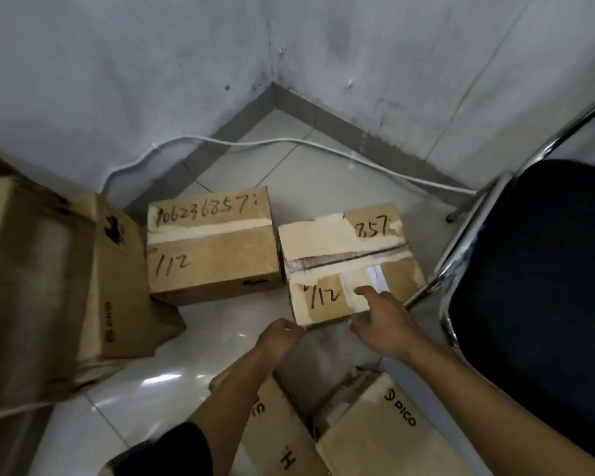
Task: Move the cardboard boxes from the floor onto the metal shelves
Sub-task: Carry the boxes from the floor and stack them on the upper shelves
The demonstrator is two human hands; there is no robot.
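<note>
Two small cardboard boxes with handwritten numbers sit on the tiled floor near the room's corner. The right box [334, 242] has torn tape on its lid. My right hand [383, 321] rests on that box's near edge, forefinger stretched over the lid and thumb at the front face. My left hand [279, 340] hovers at the box's near left corner with fingers curled, holding nothing that I can see. The left box [210, 249] stands alone, untouched. No metal shelves are in view.
A large cardboard box [66, 286] stands at the left. More boxes marked PICO [375, 438] lie under my arms. A black chair [536, 269] with a chrome frame crowds the right. A white cable [289, 143] runs along the wall base.
</note>
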